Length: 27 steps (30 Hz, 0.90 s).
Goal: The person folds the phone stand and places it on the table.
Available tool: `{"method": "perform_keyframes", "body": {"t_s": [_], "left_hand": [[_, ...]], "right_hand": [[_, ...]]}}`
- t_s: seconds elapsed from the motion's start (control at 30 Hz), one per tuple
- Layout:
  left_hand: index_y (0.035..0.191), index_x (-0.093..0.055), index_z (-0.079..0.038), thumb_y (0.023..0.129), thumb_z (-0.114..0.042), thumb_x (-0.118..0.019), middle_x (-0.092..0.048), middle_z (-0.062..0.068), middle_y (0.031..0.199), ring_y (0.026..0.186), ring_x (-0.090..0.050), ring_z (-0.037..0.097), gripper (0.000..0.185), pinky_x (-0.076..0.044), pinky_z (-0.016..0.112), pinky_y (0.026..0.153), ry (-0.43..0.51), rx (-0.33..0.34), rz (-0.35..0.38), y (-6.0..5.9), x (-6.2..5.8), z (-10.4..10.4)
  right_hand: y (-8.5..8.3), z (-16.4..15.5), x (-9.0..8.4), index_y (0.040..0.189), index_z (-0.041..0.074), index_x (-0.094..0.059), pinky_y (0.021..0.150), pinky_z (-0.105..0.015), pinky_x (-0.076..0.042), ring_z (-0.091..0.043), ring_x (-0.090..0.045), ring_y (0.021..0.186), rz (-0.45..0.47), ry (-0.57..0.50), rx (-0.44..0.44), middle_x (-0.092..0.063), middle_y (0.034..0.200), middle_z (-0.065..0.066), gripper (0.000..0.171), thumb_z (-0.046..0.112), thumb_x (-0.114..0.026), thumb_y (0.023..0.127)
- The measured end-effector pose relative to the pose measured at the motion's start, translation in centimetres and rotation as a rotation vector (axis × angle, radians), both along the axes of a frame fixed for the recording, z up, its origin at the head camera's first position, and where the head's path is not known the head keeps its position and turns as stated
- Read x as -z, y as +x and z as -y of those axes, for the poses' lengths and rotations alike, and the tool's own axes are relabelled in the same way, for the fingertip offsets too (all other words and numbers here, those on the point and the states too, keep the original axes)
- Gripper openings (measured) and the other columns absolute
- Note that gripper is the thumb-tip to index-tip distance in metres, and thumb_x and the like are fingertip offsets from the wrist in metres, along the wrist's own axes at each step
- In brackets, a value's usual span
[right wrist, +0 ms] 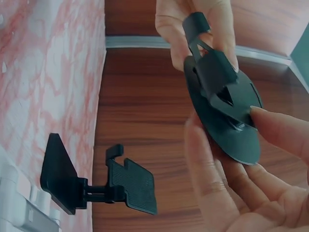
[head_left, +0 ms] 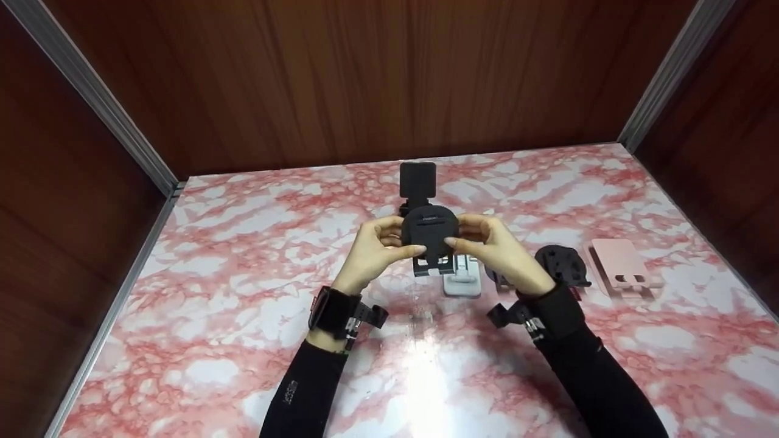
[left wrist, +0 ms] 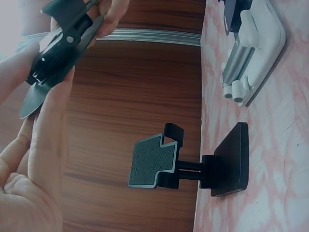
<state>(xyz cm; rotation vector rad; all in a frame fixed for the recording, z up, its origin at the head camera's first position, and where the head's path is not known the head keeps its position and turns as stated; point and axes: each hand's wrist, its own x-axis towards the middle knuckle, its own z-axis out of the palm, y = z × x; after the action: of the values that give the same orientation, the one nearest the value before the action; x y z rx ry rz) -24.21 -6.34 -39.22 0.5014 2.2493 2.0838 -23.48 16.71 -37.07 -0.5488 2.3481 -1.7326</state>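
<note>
Both hands, left hand (head_left: 378, 248) and right hand (head_left: 494, 246), pinch the round black phone stand (head_left: 429, 230) in mid-air above the table (head_left: 213, 304). Looks mid-unfold; next move probably needs its hinged arm swung out.

Looking like a staged demo/recording booth, not a home or shop: a worktop (head_left: 213, 316) w/ pink-and-white marble-pattern film is sitting boxed in by dark wood-grain panels (head_left: 365, 79) on three sides, w/ aluminium strips (head_left: 91, 91) running up the back corners and along the left edge. Several phone stands are lying near the worktop's middle and right edge.
</note>
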Motion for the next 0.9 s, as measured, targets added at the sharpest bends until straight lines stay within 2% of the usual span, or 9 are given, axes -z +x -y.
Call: {"method": "perform_keyframes", "body": {"t_s": [0.1,0.17,0.33,0.43,0.5,0.63,0.73,0.9], "left_hand": [[0.112,-0.068,0.004,0.077,-0.002,-0.081,-0.071,0.003,0.090,0.079,-0.064,0.010,0.038,-0.054,0.022,0.076,0.004,-0.008,-0.001,-0.2,0.0,0.2],[0.114,-0.068,0.004,0.078,-0.002,-0.080,-0.072,0.004,0.092,0.078,-0.065,0.010,0.038,-0.054,0.022,0.075,0.014,-0.019,0.020,-0.3,0.1,0.3],[0.117,-0.066,0.006,0.081,0.001,-0.076,-0.072,0.004,0.091,0.075,-0.066,0.010,0.038,-0.060,0.025,0.075,0.098,-0.029,0.118,-0.8,0.9,0.5],[0.117,-0.064,0.009,0.083,0.003,-0.073,-0.071,0.003,0.089,0.075,-0.068,0.010,0.036,-0.062,0.029,0.076,0.146,-0.021,0.172,-1.1,1.5,0.4],[0.117,-0.064,0.009,0.084,0.002,-0.073,-0.071,0.003,0.088,0.077,-0.069,0.010,0.034,-0.062,0.030,0.077,0.144,-0.023,0.200,-1.3,2.0,0.4],[0.114,-0.067,0.008,0.085,-0.001,-0.074,-0.074,0.010,0.092,0.076,-0.071,0.012,0.031,-0.062,0.035,0.079,0.079,-0.026,0.249,-1.7,2.9,0.5],[0.112,-0.068,0.008,0.085,-0.004,-0.075,-0.075,0.017,0.097,0.073,-0.072,0.013,0.030,-0.061,0.040,0.080,-0.007,-0.030,0.278,-1.9,3.5,0.6],[0.108,-0.070,0.006,0.084,-0.011,-0.078,-0.075,0.020,0.098,0.075,-0.072,0.014,0.031,-0.061,0.037,0.080,-0.190,-0.042,0.254,-2.2,4.2,0.6]], "right_hand": [[-0.1,-0.4,-0.3,0.135,0.000,-0.057,0.092,-0.024,-0.055,-0.018,-0.066,0.109,-0.046,0.057,-0.008,-0.066,0.125,-0.017,0.041,0.013,-0.063,0.096],[-0.1,-0.8,-0.5,0.139,0.002,-0.054,0.098,-0.028,-0.053,-0.022,-0.063,0.116,-0.095,0.084,-0.009,-0.065,0.129,-0.016,0.043,0.013,-0.062,0.097],[0.1,-1.4,-0.8,0.142,-0.001,-0.049,0.112,-0.047,-0.042,-0.033,-0.052,0.133,-0.231,0.140,0.002,-0.055,0.141,-0.021,0.046,0.007,-0.059,0.098],[0.2,-1.5,-0.9,0.144,-0.002,-0.047,0.116,-0.052,-0.036,-0.035,-0.044,0.139,-0.303,0.217,0.014,-0.049,0.147,-0.021,0.049,0.005,-0.059,0.097],[0.4,-1.6,-1.0,0.145,-0.001,-0.046,0.117,-0.053,-0.033,-0.035,-0.041,0.141,-0.340,0.271,0.020,-0.047,0.149,-0.020,0.051,0.006,-0.060,0.097],[0.6,-1.7,-1.1,0.148,0.001,-0.042,0.120,-0.054,-0.028,-0.037,-0.036,0.144,-0.383,0.347,0.045,-0.044,0.152,-0.020,0.054,0.009,-0.061,0.097],[0.7,-1.7,-1.2,0.149,0.002,-0.040,0.122,-0.055,-0.022,-0.039,-0.030,0.147,-0.403,0.395,0.082,-0.038,0.155,-0.021,0.057,0.009,-0.060,0.097],[0.8,-1.7,-1.1,0.151,0.003,-0.037,0.122,-0.059,-0.016,-0.041,-0.021,0.149,-0.426,0.480,0.111,-0.032,0.158,-0.022,0.060,0.011,-0.061,0.097]]}}
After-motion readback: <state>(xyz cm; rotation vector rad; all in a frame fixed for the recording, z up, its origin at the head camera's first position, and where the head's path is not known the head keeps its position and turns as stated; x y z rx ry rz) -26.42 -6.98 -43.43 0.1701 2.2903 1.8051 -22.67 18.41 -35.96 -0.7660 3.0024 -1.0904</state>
